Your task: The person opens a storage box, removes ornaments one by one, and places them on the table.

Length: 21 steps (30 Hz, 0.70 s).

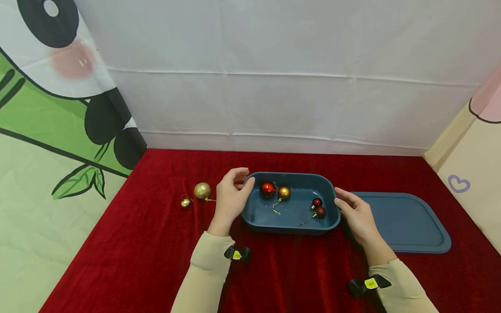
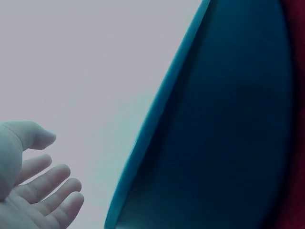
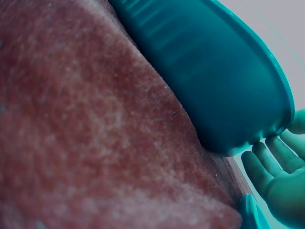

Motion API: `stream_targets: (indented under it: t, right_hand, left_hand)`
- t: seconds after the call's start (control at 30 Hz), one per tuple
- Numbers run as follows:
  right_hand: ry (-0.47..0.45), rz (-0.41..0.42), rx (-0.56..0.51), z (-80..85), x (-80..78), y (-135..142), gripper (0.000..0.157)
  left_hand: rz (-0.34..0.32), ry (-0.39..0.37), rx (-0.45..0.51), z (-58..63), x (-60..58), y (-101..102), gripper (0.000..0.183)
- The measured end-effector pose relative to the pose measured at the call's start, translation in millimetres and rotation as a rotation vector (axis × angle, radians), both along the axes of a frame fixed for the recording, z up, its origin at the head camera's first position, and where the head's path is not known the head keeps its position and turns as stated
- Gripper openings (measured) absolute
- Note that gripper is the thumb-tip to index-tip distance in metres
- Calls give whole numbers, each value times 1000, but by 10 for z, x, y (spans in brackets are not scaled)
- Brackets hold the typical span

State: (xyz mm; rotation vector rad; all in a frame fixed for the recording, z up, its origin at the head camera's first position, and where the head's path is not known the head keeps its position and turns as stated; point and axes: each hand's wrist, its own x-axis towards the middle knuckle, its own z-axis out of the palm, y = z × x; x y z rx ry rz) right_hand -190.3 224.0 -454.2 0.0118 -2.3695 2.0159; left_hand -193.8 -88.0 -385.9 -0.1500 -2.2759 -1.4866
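A blue rectangular box (image 1: 291,228) stands between my two hands. Inside it lie a shiny red bauble (image 1: 267,190), a gold bauble (image 1: 284,193) with a gold string, and two small dark red baubles (image 1: 320,212). My left hand (image 1: 231,194) is beside the box's left end, fingers loosely spread and holding nothing; the left wrist view shows a gap between it and the box. At the opposite end, my right hand (image 1: 357,214) touches the outer wall with relaxed fingertips (image 3: 258,168), its thumb close to the rim.
Left of the box, a glittery gold bauble (image 1: 202,190) and a smaller gold bauble (image 1: 185,203) lie on the red cloth (image 1: 156,243). A flat blue lid (image 1: 407,221) lies to the right, partly behind my right hand. A white sheet (image 1: 274,108) hangs behind the table.
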Motion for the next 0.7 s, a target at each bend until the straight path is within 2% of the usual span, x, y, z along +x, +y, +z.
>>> stream_targets:
  t: [0.47,0.7]
  right_hand:
    - [9,0,5,-14,-10,12,54]
    - [13,-5,-5,-17,-16,13,53]
  left_hand:
    - [-112,38,-69,-47,48,196,31]
    - [-160,4,-94,-80,45,247,32]
